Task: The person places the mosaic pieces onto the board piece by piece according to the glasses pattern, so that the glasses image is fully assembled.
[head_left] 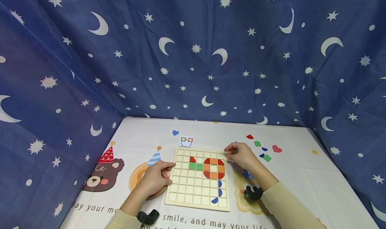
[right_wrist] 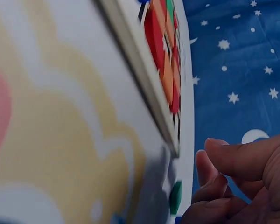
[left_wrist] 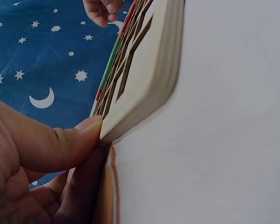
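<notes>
A pale wooden grid board (head_left: 181,199) lies on the table. My left hand (head_left: 155,178) holds it at its left edge; in the left wrist view the thumb (left_wrist: 79,142) presses near a corner. On the board are two green squares (head_left: 199,167), a red quarter piece (head_left: 192,159), and a ring of red (head_left: 206,167) and orange pieces (head_left: 213,175). Several blue half-round pieces (head_left: 219,192) sit lower right, the lowest tilted. My right hand (head_left: 241,154) hovers by the board's far right corner, its fingers loosely bent, with nothing visible between thumb and fingertips in the right wrist view.
A small pattern card (head_left: 186,141) lies behind the board. To the right of my right hand are loose pieces: a red one (head_left: 249,136), green squares (head_left: 267,158) and blue pieces (head_left: 264,149). The printed tablecloth (head_left: 301,175) meets a blue star-patterned curtain (head_left: 193,71).
</notes>
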`<state>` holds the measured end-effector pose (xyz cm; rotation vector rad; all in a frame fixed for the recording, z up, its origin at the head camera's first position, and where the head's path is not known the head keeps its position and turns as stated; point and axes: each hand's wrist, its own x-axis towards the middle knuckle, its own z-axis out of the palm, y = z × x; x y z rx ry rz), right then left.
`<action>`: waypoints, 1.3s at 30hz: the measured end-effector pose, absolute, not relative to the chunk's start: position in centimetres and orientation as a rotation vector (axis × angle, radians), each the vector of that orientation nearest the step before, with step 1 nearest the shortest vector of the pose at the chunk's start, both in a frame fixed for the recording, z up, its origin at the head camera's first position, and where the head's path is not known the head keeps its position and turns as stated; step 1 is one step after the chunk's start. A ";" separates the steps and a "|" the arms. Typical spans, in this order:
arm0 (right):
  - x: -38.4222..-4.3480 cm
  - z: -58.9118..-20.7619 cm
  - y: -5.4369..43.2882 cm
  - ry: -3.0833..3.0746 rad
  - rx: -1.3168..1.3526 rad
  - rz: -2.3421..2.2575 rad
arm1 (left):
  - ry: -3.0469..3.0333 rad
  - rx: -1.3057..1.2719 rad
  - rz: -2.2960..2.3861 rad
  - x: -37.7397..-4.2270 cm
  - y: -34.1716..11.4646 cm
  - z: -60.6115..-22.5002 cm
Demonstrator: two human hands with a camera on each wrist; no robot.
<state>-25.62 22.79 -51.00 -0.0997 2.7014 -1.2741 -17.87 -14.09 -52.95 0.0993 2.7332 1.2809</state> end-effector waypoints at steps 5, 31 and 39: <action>-26.0 -51.5 24.0 2.774 -0.047 -1.190 | 2.731 0.102 1.281 -17.8 -14.1 -52.9; -28.3 -52.3 24.7 2.807 0.102 -0.961 | 2.740 0.119 1.292 -17.8 -14.1 -52.9; -27.9 -52.1 24.9 2.832 0.064 -0.997 | 2.743 0.119 1.280 -17.9 -14.2 -53.0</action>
